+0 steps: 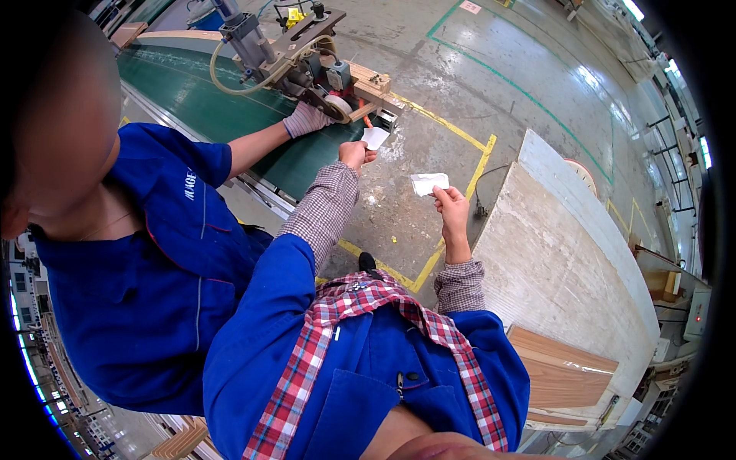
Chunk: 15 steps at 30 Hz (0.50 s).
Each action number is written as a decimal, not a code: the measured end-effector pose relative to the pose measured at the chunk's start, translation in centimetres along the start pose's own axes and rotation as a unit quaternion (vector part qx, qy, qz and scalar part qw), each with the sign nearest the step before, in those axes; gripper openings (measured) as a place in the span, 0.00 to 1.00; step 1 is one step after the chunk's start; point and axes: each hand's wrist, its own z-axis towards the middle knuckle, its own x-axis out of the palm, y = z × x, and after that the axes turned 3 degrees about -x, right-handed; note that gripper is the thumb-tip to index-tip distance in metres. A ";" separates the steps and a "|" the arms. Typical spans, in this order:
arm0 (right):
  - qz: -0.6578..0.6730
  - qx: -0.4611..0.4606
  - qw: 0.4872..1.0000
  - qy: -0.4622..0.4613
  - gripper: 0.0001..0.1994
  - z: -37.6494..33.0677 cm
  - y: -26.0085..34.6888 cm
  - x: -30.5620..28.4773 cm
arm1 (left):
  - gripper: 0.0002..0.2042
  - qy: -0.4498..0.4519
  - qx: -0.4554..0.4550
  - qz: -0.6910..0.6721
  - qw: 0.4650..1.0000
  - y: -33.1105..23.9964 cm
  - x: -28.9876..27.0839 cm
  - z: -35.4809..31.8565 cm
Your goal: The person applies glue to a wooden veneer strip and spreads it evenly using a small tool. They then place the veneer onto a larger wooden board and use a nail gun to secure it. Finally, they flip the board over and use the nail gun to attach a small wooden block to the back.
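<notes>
In front of me, my left hand (356, 156) pinches a small white piece of paper (375, 138) between thumb and fingers, close to the end of a conveyor with a dark green belt (180, 83). My right hand (453, 213) is raised farther right, its thumb and fingertips closed on a second white piece of paper (428, 184) with a creased upper edge. The two papers are apart. A co-worker at my left reaches over the belt with a white-gloved hand (308, 121), which lies against the machine's round wheel (336, 108).
A machine (295, 57) with hoses and a cylinder stands over the belt, beside a wooden block (368, 80). At my right is a large worn table (567, 245) bearing brown wood-grain boards (563, 364). Yellow floor lines (483, 165) and scattered debris mark the floor ahead.
</notes>
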 end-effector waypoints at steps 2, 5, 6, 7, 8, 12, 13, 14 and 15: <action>-0.001 -0.005 1.000 -0.001 0.04 0.1 -0.2 -0.2 | 0.12 -0.003 -0.002 0.003 1.000 0.0 0.0 0.0; 0.003 -0.008 1.000 -0.007 0.05 -0.1 -0.2 -0.3 | 0.11 -0.005 0.004 -0.007 1.000 0.3 -0.3 0.4; 0.005 -0.009 1.000 -0.009 0.05 -0.1 -0.1 -0.3 | 0.11 -0.007 0.004 -0.005 1.000 0.3 -0.3 0.5; 0.002 -0.010 1.000 -0.010 0.05 -0.2 -0.2 -0.4 | 0.11 -0.008 0.004 -0.004 1.000 0.3 -0.3 0.5; -0.002 -0.010 1.000 -0.011 0.05 -0.2 -0.2 -0.4 | 0.11 -0.009 0.004 -0.003 1.000 0.3 -0.3 0.6; 0.000 -0.007 1.000 -0.010 0.05 -0.2 -0.5 -0.7 | 0.11 -0.009 0.004 0.010 1.000 0.5 -0.2 0.8; 0.003 -0.004 1.000 -0.011 0.05 -0.3 -0.5 -0.8 | 0.11 -0.008 0.002 0.013 1.000 0.4 -0.1 0.7; 0.007 -0.002 1.000 -0.013 0.05 -0.3 -0.4 -0.8 | 0.11 -0.007 0.001 0.016 1.000 0.4 0.0 0.6; 0.010 0.001 1.000 -0.013 0.06 -0.4 -0.4 -0.8 | 0.11 -0.006 0.002 0.015 1.000 0.4 0.0 0.6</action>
